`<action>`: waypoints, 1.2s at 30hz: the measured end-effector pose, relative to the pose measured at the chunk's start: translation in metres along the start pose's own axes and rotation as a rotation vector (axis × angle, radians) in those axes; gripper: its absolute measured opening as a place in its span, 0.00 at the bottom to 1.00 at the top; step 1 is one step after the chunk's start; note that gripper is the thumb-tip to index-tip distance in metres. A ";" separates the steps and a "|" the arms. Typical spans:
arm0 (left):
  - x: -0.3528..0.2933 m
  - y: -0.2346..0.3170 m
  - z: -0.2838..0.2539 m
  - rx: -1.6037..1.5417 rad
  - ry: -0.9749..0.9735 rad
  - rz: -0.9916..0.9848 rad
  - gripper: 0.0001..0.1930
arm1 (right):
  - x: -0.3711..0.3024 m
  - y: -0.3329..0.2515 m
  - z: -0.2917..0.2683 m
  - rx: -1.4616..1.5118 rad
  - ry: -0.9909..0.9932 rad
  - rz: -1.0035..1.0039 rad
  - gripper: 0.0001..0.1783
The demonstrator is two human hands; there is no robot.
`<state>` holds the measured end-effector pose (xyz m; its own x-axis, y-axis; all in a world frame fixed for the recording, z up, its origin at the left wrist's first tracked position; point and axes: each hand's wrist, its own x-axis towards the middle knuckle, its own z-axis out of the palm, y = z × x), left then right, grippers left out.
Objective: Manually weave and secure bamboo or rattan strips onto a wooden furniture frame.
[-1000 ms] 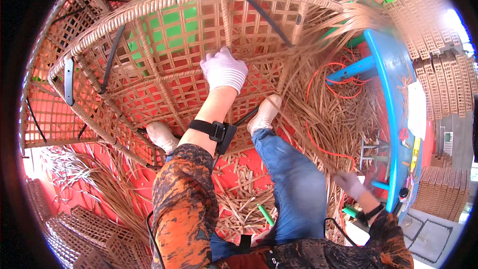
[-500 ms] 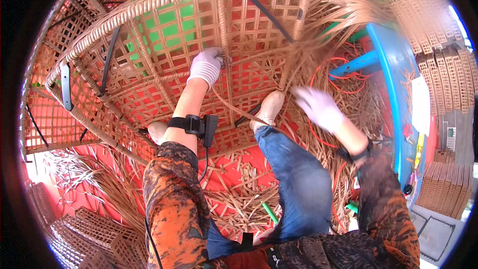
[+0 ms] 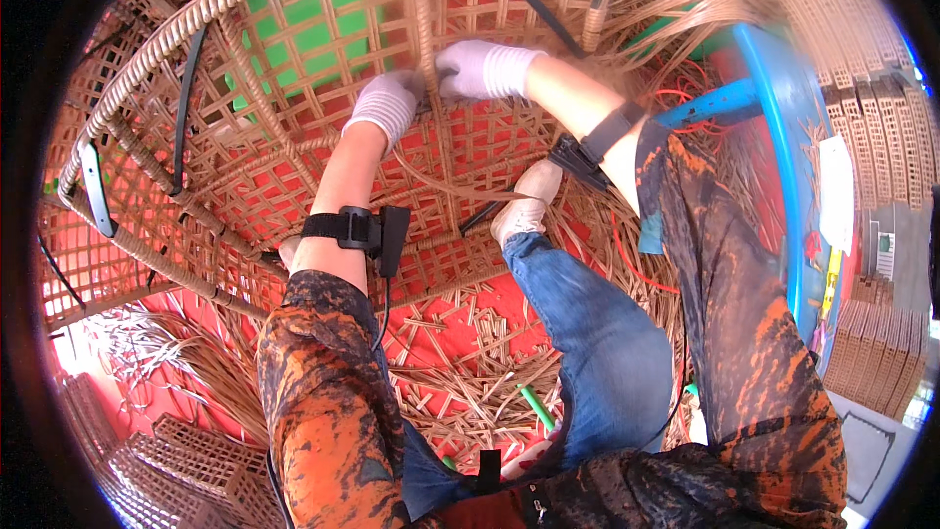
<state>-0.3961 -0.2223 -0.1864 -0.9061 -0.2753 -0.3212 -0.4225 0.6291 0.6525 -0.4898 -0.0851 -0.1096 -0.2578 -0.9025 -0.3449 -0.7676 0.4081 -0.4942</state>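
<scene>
In front of me stands a large piece of brown wicker lattice (image 3: 166,44) with a thick wrapped rim and black straps. A wrapped upright rib (image 3: 422,10) runs through its middle. My left hand (image 3: 385,106), in a striped white glove, is closed at the left side of this rib; its fingertips are partly hidden. A loose flat wicker strip (image 3: 446,186) trails down from near that hand towards my shoe. My right hand (image 3: 480,71), gloved too, meets the rib from the right with its fingers bent in. What lies between its fingertips is hidden.
A green plastic seat (image 3: 313,15) shows behind the lattice. Long loose strips (image 3: 685,15) hang at the upper right, beside a blue bench (image 3: 778,127). Cut scraps (image 3: 490,333) litter the red floor around my shoe (image 3: 529,201). Woven baskets (image 3: 186,470) are stacked lower left.
My right hand has swung from the loose strips at the right up to the rib, beside my left hand. The left hand has shifted slightly left, and the lattice sits a little farther left and higher in view.
</scene>
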 end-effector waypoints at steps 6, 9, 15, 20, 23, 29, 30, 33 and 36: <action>-0.050 0.017 -0.006 0.042 0.260 0.043 0.14 | -0.034 -0.036 0.009 -0.442 0.052 0.228 0.16; -0.045 0.006 -0.004 -0.306 0.281 0.139 0.17 | -0.111 -0.014 0.025 -0.468 0.190 0.084 0.12; -0.082 0.047 -0.026 0.040 0.115 0.017 0.32 | -0.307 0.007 0.124 -0.179 0.425 0.009 0.08; -0.072 0.105 0.004 0.248 0.152 -0.210 0.29 | -0.504 -0.012 0.222 0.118 0.182 0.675 0.08; -0.068 0.084 0.004 0.253 0.181 -0.210 0.25 | -0.512 -0.018 0.244 0.169 -0.097 0.820 0.11; -0.060 0.056 0.006 0.265 0.191 -0.063 0.17 | -0.584 0.032 0.316 -0.059 -0.870 0.586 0.17; -0.062 0.049 0.002 0.259 0.196 -0.018 0.16 | -0.552 0.008 0.281 -0.079 -0.946 0.687 0.17; -0.053 0.041 0.001 0.279 0.248 0.146 0.13 | -0.506 0.037 0.236 -0.215 -0.730 0.861 0.17; -0.050 0.035 0.003 0.250 0.193 0.117 0.12 | -0.386 0.049 0.168 -0.175 -0.059 0.578 0.14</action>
<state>-0.3659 -0.1846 -0.1497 -0.9457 -0.3084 -0.1030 -0.3188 0.8168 0.4808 -0.3289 0.3063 -0.1349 -0.6323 -0.5306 -0.5645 -0.5995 0.7966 -0.0774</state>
